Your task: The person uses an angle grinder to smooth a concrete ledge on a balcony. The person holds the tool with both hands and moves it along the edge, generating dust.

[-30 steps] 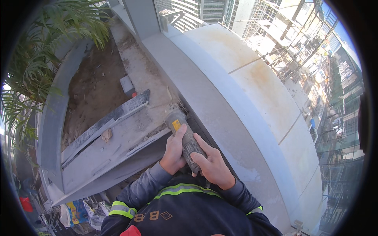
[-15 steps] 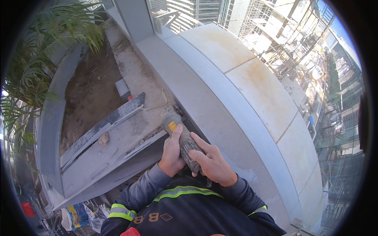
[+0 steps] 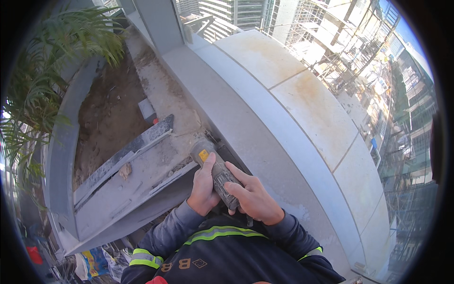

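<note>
A dusty grey angle grinder (image 3: 216,176) with a yellow label on its front lies slantwise between my hands. My left hand (image 3: 204,188) is closed round its left side, thumb up along the body near the label. My right hand (image 3: 257,196) grips the rear part from the right, thumb and forefinger over the vented casing. The front of the tool points at the inner corner where the concrete ledge (image 3: 182,144) meets the grey sill (image 3: 227,111). No disc shows; the tool's underside is hidden.
Left of the tool lie a dark stone strip (image 3: 137,146), a small rubble lump (image 3: 125,171) and a grey block (image 3: 147,110) beside a soil bed (image 3: 109,118). Palm fronds (image 3: 80,38) hang at upper left. Beyond the curved white ledge (image 3: 307,99) is a deep drop to scaffolding.
The angle grinder and both hands have shifted very slightly left and down toward me. My grip is the same.
</note>
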A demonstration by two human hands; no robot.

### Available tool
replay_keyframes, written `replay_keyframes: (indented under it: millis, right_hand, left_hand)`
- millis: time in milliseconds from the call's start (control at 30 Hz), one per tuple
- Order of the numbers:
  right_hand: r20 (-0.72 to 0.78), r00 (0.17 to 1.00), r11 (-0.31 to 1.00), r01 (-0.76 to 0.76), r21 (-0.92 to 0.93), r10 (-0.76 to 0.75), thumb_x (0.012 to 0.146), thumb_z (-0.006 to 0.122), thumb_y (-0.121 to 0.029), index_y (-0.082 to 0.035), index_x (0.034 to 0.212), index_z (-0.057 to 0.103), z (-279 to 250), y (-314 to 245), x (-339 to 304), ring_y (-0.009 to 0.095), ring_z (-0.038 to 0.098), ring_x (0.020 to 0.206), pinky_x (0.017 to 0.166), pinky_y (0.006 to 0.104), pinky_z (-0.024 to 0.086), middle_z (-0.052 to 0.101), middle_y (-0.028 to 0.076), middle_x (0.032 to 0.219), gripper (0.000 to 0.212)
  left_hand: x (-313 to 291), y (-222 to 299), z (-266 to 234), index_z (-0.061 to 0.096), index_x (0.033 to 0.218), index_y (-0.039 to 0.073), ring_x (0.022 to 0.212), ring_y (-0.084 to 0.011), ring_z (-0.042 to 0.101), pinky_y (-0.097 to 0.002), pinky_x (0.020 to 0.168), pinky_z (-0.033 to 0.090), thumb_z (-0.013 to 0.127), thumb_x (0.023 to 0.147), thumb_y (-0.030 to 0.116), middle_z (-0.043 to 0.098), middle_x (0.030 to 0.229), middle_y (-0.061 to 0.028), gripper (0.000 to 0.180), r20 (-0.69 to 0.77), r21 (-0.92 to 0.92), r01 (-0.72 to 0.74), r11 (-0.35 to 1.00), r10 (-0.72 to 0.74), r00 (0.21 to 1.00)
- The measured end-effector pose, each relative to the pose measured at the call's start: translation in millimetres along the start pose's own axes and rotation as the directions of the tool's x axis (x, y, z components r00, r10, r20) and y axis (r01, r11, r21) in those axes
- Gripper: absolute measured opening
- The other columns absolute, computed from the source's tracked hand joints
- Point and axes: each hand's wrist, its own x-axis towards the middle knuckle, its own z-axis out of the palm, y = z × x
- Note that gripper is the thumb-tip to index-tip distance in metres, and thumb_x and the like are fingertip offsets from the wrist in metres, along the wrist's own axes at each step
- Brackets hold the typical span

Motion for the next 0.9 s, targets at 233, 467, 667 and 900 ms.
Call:
replay_keyframes:
  millis: [233, 467, 667, 900]
  right_hand:
    - [-0.03, 0.999, 0.998, 0.021, -0.051, -0.023, 0.104, 0.057, -0.02, 0.002, 0.164, 0.031, -1.5, 5.4, 1.8, 0.011, 0.064, 0.062, 0.051, 0.0247, 0.045, 0.069, 0.007, 0.091, 0.07]
    - [-0.008, 1.0, 0.998, 0.011, -0.07, -0.012, 0.104, 0.058, -0.021, 0.002, 0.165, 0.031, -3.8, 0.6, 0.6, 0.01, 0.064, 0.063, 0.051, 0.0245, 0.045, 0.07, 0.007, 0.091, 0.07]
    - [0.009, 1.0, 1.0, 0.002, -0.02, -0.001, 0.101, 0.058, -0.018, 0.012, 0.161, 0.028, -0.6, -2.7, 0.7, 0.013, 0.062, 0.061, 0.057, 0.0279, 0.052, 0.067, 0.011, 0.088, 0.074]
    - [-0.017, 1.0, 0.997, 0.01, -0.071, -0.011, 0.104, 0.057, -0.021, 0.003, 0.165, 0.029, -1.9, 3.1, 2.8, 0.01, 0.064, 0.063, 0.051, 0.0248, 0.044, 0.069, 0.007, 0.091, 0.071]
  left_hand:
    - [2.7, -0.9, 5.4, 0.061, 0.112, 0.005, 0.08, -0.0262, 0.073, -0.0437, 0.076, 0.062, 0.054, 0.109, 0.048, 0.071, 0.093, -0.0117, 0.043, 0.032, -0.019, -0.009, 1.0, 0.01, 0.999]
    - [1.5, -1.8, 6.1, 0.061, 0.112, 0.006, 0.079, -0.0262, 0.073, -0.0434, 0.074, 0.062, 0.056, 0.108, 0.049, 0.071, 0.092, -0.0118, 0.044, 0.014, -0.013, -0.011, 1.0, 0.011, 1.0]
    - [-1.3, 1.8, 2.4, 0.061, 0.112, 0.006, 0.08, -0.0266, 0.073, -0.0439, 0.075, 0.062, 0.056, 0.108, 0.05, 0.071, 0.091, -0.0119, 0.045, -0.001, 0.001, -0.001, 1.0, 0.001, 1.0]
    - [3.0, 1.9, 6.1, 0.063, 0.11, 0.006, 0.079, -0.0255, 0.073, -0.0429, 0.075, 0.062, 0.055, 0.109, 0.049, 0.071, 0.092, -0.0111, 0.044, 0.021, -0.002, 0.0, 1.0, 0.0, 1.0]
